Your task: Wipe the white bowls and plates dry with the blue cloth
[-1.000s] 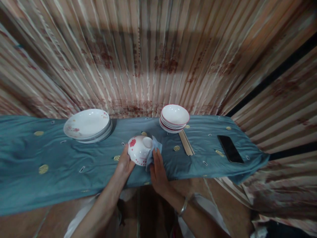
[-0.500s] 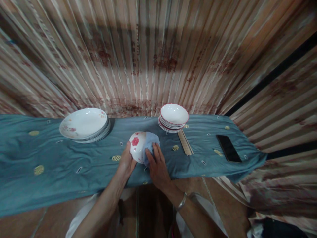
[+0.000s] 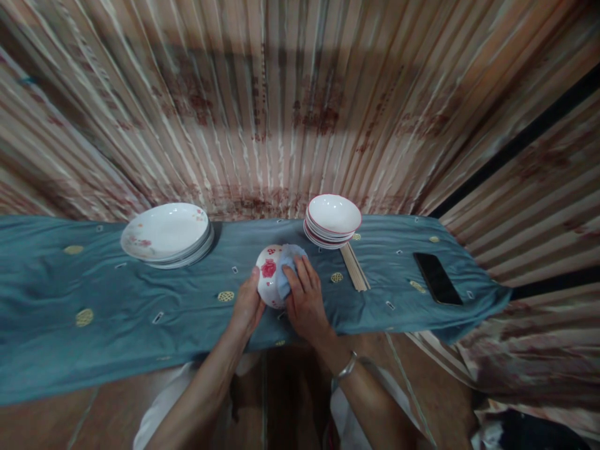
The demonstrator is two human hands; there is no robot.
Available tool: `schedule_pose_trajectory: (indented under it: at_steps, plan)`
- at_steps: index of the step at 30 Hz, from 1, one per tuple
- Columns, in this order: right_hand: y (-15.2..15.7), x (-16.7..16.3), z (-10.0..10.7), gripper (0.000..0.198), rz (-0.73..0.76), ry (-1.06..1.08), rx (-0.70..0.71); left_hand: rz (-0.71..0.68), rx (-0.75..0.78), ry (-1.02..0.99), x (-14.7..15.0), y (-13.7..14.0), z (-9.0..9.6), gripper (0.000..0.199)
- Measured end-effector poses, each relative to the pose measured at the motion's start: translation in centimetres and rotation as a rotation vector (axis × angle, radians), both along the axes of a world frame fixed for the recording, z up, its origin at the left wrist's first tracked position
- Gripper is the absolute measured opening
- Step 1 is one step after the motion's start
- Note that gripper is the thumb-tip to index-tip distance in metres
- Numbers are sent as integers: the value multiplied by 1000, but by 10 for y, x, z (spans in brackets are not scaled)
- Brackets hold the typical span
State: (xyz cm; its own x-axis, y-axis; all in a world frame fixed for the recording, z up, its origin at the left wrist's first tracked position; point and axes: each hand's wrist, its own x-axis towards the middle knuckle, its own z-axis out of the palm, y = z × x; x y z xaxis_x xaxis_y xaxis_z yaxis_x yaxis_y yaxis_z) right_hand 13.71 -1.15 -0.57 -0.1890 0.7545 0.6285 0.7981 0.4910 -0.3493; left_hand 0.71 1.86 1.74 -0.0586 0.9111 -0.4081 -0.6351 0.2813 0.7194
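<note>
A white bowl with red flowers [image 3: 268, 275] is held above the front part of the table, its outer side turned up toward me. My left hand [image 3: 247, 304] grips the bowl's left edge. A light blue cloth [image 3: 287, 265] covers the bowl's right side, and my right hand [image 3: 307, 300] is closed over it, pressing it against the bowl. Beyond my right hand stands a stack of white bowls with red rims [image 3: 334, 219]. A bundle of chopsticks [image 3: 355, 267] lies beside that stack, its far end close to the lowest bowl.
A stack of white floral plates [image 3: 169, 234] stands at the back left of the table, which has a teal patterned cloth [image 3: 140, 331]. A black phone [image 3: 437, 278] lies on the right. Pleated curtains [image 3: 290, 112] hang behind the table.
The bowl has tilted a little in my hands, showing more of its flowered side. My right hand and the cloth have shifted slightly over it. The whole view has moved slightly.
</note>
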Motion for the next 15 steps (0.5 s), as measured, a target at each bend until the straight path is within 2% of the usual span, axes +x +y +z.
schedule_pose_trajectory:
  at_steps: [8,15]
  plan:
    - [13,3,3,48,1,119,-25,-40,44,23,-1,-3,2,35]
    - [24,9,1,48,8,353,-101,-49,76,46,-1,-3,-1,42]
